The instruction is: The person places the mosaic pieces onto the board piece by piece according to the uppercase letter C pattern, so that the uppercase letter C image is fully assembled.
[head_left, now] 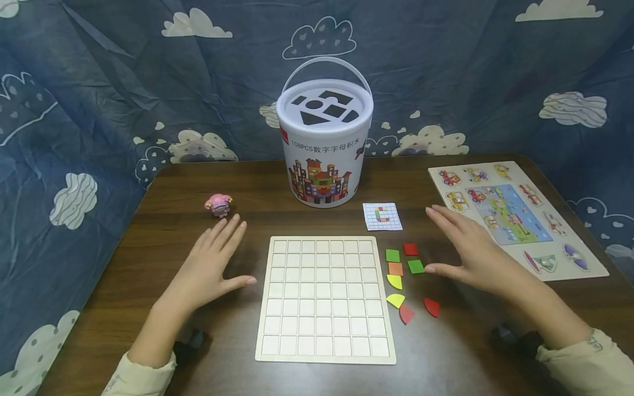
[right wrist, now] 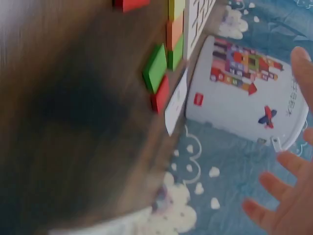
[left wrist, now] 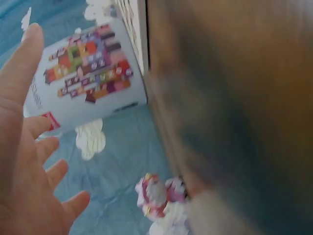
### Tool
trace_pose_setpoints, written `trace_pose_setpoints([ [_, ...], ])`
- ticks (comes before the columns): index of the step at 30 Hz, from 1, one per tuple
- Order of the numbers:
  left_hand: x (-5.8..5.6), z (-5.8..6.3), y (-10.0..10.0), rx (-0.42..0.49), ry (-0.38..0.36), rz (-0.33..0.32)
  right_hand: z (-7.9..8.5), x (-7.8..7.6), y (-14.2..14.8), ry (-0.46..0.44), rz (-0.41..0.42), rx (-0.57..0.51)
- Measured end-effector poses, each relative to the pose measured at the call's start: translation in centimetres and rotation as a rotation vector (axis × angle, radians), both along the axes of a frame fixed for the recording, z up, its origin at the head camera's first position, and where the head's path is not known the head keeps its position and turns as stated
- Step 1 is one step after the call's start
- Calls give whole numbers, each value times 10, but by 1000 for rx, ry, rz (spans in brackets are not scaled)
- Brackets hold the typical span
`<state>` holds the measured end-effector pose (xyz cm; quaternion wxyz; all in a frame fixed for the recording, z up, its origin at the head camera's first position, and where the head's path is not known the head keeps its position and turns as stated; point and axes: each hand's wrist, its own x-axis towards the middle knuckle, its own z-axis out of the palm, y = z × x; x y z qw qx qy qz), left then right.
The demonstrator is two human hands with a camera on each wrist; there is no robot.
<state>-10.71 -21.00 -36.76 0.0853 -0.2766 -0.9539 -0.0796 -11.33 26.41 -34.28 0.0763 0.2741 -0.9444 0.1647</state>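
Observation:
Between the two hands lies a pale wooden grid board (head_left: 324,363), its squares bare. My left hand (head_left: 205,269) is held over the table left of the board, fingers extended and thumb apart, with nothing in it. On the other side my right hand (head_left: 475,256) hovers likewise, near a green square block (head_left: 415,267) but holding nothing. Beside the board's right edge are a red square (head_left: 410,249), another green square (head_left: 392,256), an orange square (head_left: 395,269), yellow quarter-rounds (head_left: 395,300) and red quarter-rounds (head_left: 432,307). A small card (head_left: 382,216) with a coloured grid pattern lies above them.
A white lidded bucket (head_left: 324,148) with shaped holes and a handle stands at the back. A pink figurine (head_left: 218,205) is at the left. A picture puzzle board (head_left: 515,220) lies at the right, partly behind the right hand. Patterned blue cloth (head_left: 238,82) hangs behind the table.

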Motion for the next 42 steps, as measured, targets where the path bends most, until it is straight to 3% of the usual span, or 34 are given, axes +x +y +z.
trace_pose_setpoints([
  [3, 3, -9, 8, 38, -31, -40, -9, 5, -8, -106, 37, -70],
  [7, 8, -18, 16, 109, -133, -80, -23, 9, -16, -244, 98, -115],
  [13, 11, -29, 22, 220, -314, -110, -40, 9, -23, -373, 189, -107],
  [18, 12, -37, 21, 234, -423, -116, -46, 6, -30, -463, 205, -71],
  [24, 10, -45, 17, 215, -429, -140, -50, 5, -35, -448, 202, -47],
  [33, 11, -50, 16, 230, -404, -129, -56, 2, -33, -322, 236, -55],
  [38, 12, -51, 16, 235, -405, -125, -47, 1, -34, -305, 193, -38],
  [42, 11, -51, 17, 233, -400, -126, -37, -1, -40, -292, 168, -101],
])
